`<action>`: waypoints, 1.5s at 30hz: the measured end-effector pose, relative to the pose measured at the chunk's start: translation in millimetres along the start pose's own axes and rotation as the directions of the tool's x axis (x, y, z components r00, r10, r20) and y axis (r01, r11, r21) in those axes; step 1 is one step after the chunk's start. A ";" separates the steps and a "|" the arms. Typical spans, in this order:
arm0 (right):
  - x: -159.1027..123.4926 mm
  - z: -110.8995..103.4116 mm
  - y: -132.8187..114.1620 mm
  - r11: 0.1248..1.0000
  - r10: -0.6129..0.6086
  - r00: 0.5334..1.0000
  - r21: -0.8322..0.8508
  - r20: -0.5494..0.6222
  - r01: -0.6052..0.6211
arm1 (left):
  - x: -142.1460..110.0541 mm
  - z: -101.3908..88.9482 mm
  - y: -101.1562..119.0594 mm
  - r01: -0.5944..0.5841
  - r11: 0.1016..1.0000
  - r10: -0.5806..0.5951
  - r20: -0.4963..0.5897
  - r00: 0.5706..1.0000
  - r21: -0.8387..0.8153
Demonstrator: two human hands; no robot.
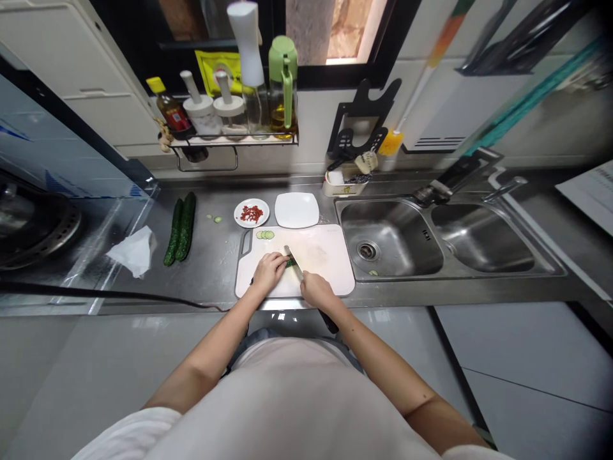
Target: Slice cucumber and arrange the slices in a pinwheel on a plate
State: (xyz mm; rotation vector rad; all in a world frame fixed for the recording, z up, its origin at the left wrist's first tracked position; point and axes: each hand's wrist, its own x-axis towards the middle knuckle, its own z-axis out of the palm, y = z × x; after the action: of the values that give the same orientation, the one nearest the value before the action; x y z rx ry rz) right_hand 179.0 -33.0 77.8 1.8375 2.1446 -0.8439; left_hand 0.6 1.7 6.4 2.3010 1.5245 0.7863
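Observation:
My right hand [316, 291] is wrapped round the handle of a kitchen knife [295, 260], whose blade slants up and to the left over the cutting board [332, 268]. Close against the blade's left side, the curled fingers of my left hand [269, 273] press on a cucumber [290, 262]. Most of that cucumber is hidden under the hand; a bit of green shows by the blade. A few thin cucumber slices [265, 235] lie overlapping at the board's upper left.
Behind the board stand a small plate of chopped red pieces [251, 213] and a white square plate [297, 210]. Two whole cucumbers [181, 229] and a crumpled white cloth or tissue [134, 251] lie left. A double sink [393, 271] is right; a bottle rack [234, 142] hangs above.

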 end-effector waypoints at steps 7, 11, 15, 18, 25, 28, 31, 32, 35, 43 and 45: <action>12.5 -4.1 -9.5 1.000 0.000 1.000 0.005 -0.022 0.000 | -0.4 -0.5 0.5 -0.013 1.000 0.013 -0.001 1.000 -0.003; 19.6 -5.5 -14.1 1.000 -0.002 0.999 0.010 -0.039 0.002 | -0.3 -0.1 -0.2 -0.017 1.000 0.017 0.002 1.000 -0.002; 17.3 -2.8 -12.4 1.000 0.003 0.999 0.007 -0.045 -0.003 | 0.1 -0.3 -0.3 -0.008 1.000 0.008 0.004 1.000 -0.005; 9.6 1.7 -8.0 1.000 0.005 1.000 -0.006 -0.025 -0.005 | 0.0 -0.1 -0.4 0.003 1.000 -0.003 0.006 1.000 -0.007; 2.0 2.1 -7.7 0.999 0.045 0.999 -0.031 0.023 -0.044 | -0.7 0.4 0.8 0.002 1.000 -0.002 -0.007 1.000 -0.004; 6.1 -1.1 -11.2 0.999 0.037 0.999 -0.018 0.020 -0.037 | -0.9 0.4 1.0 0.005 1.000 -0.005 -0.010 1.000 -0.005; 11.6 -3.2 -14.5 0.999 0.036 0.999 -0.002 0.016 -0.036 | -0.8 0.8 0.5 0.005 1.000 -0.005 -0.009 1.000 -0.013; 13.6 -3.5 -15.5 0.999 0.035 0.999 0.002 0.013 -0.035 | -0.8 0.9 0.2 0.004 1.000 -0.004 -0.009 1.000 -0.016; 19.7 -3.4 -18.2 0.999 0.028 1.000 0.015 -0.002 -0.028 | -0.5 0.7 -0.3 0.001 1.000 -0.001 -0.007 1.000 -0.022; 20.6 2.2 -16.0 0.999 0.030 0.999 0.014 -0.019 -0.030 | 0.4 -1.2 0.6 -0.001 1.000 0.000 -0.008 1.000 -0.023; 17.8 3.7 -14.1 1.000 0.030 0.999 0.004 -0.011 -0.030 | 0.5 -1.3 1.1 0.003 1.000 -0.003 -0.009 1.000 -0.023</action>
State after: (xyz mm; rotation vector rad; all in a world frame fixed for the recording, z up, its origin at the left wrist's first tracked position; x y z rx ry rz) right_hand 161.0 -20.9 70.1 1.8760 2.1178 -0.8339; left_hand 0.8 1.6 8.1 2.2810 1.5144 0.8103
